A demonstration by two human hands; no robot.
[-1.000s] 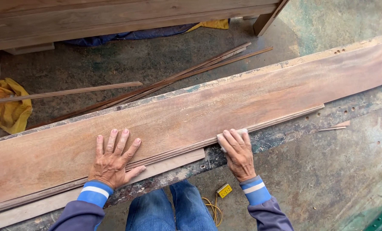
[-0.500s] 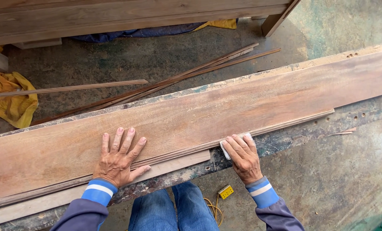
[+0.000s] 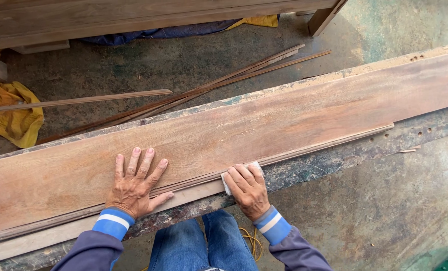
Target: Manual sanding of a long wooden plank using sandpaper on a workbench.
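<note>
A long reddish-brown plank (image 3: pixel 264 120) lies slantwise across a worn workbench (image 3: pixel 384 190). My left hand (image 3: pixel 133 185) rests flat on the plank with fingers spread, thumb over its near edge. My right hand (image 3: pixel 248 189) presses a small pale pad, likely sandpaper (image 3: pixel 226 181), against the plank's near edge, fingers curled over it. A thin wooden strip (image 3: pixel 324 144) runs along that edge, and a paler board (image 3: pixel 73 232) shows beneath the plank at the left.
Several thin wood strips (image 3: pixel 194 90) lie on the concrete floor beyond the bench. A yellow cloth (image 3: pixel 11 115) is crumpled at the left. A wooden bench or frame (image 3: pixel 133 20) crosses the top, with blue fabric (image 3: pixel 148 34) under it.
My right hand has slid left along the plank's near edge with the pad, closer to my left hand. The left hand has stayed flat in place.
</note>
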